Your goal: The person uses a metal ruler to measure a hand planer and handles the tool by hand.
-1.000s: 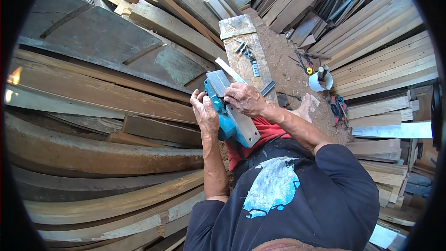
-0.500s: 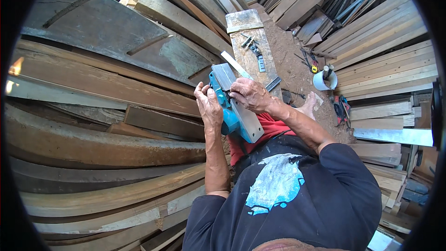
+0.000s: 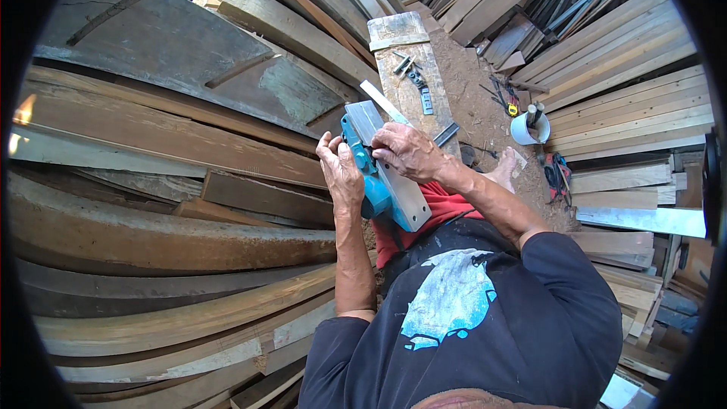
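A teal electric planer [image 3: 410, 204] lies sole up across my lap, its flat grey metal sole facing me. My left hand [image 3: 342, 173] is closed against the planer's left side, fingers curled and thumb at the housing. Over the gap in the middle of the sole, my right hand [image 3: 409, 150] has its fingers pressed together at the cutter drum. Whatever those fingertips hold is hidden or too small to name. Just beyond the planer, a long pale strip [image 3: 384, 102] and a dark metal bar [image 3: 446, 134] rest at the wooden bench [image 3: 401, 30].
Small metal parts [image 3: 413, 70] lie on the bench. Sawdust covers the floor, where a white bucket [image 3: 522, 132], a yellow tape measure [image 3: 513, 110] and a red-black tool [image 3: 557, 179] stand or lie. Stacked boards [image 3: 174, 242] fill the left; more planks [image 3: 628, 117] line the right.
My right hand has shifted very slightly at the cutter drum. The planer and my left hand stay in place.
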### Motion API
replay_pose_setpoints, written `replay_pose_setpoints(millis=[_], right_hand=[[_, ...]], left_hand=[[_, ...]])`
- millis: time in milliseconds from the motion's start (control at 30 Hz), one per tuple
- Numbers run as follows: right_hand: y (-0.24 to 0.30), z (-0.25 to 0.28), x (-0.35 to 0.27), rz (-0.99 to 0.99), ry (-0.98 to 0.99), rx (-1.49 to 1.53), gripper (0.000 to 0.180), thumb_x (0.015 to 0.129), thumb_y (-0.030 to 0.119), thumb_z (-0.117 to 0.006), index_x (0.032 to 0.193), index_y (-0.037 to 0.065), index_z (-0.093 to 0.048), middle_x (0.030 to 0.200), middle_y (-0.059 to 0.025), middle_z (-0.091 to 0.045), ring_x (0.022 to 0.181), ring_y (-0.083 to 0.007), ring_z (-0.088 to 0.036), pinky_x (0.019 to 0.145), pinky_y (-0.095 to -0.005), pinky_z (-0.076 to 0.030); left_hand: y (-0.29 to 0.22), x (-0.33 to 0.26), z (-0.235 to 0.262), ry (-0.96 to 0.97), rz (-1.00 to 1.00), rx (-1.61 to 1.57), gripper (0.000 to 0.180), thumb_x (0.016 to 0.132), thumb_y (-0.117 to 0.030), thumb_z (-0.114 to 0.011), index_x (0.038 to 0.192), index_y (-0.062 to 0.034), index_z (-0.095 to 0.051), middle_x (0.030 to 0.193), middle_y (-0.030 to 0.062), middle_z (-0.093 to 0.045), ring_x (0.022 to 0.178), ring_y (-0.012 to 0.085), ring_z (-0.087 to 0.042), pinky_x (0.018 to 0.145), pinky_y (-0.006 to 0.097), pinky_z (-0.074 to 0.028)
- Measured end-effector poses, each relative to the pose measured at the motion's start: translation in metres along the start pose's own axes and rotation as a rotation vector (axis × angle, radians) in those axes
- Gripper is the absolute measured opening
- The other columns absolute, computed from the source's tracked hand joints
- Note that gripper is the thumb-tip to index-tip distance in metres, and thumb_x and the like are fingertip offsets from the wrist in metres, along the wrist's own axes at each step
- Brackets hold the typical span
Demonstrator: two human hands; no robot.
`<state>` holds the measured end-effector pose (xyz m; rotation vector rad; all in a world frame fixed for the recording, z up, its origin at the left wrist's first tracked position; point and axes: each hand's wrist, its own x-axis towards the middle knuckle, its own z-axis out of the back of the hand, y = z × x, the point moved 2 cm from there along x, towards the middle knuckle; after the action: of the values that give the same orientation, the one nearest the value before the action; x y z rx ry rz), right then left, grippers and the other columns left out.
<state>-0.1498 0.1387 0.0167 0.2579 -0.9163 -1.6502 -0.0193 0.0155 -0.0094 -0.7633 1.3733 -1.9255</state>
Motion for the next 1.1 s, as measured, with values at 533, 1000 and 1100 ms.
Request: replay_pose_setpoints(millis=[533,1000,1100], right_hand=[[-0.008,-0.001,-0.002,0.091,-0.068,0.041,0.014,0.091,0.011,-0.066,0.100,0.002,-0.063,0.092,-0.0149,-0.060,0.089,-0.0349,-0.061,0.079,-0.0419,-0.051],[0.001,0.005,-0.001,0.081,-0.050,0.062,0.015,0.090,0.014,-0.067,0.100,0.005,-0.062,0.091,-0.0145,-0.060,0.090,-0.0362,-0.061,0.078,-0.0455,-0.050],[-0.001,0.000,0.001,0.106,-0.060,0.068,0.016,0.089,0.013,-0.067,0.101,0.005,-0.061,0.091,-0.0147,-0.059,0.090,-0.0367,-0.061,0.078,-0.0456,-0.050]], left_hand=[[-0.001,0.004,0.000,-0.010,-0.051,0.009,0.060,0.105,-0.040,-0.042,0.141,0.0073,-0.033,0.125,0.0262,-0.051,0.112,0.0333,-0.055,0.099,0.043,-0.043],[0.006,0.001,0.000,-0.018,-0.008,0.022,0.055,0.105,-0.035,-0.043,0.140,0.0064,-0.035,0.124,0.0271,-0.052,0.111,0.0355,-0.056,0.097,0.045,-0.044],[0.005,0.001,-0.002,-0.021,-0.009,0.039,0.055,0.105,-0.035,-0.043,0.141,0.0054,-0.035,0.125,0.0275,-0.053,0.112,0.0378,-0.055,0.098,0.047,-0.043]])
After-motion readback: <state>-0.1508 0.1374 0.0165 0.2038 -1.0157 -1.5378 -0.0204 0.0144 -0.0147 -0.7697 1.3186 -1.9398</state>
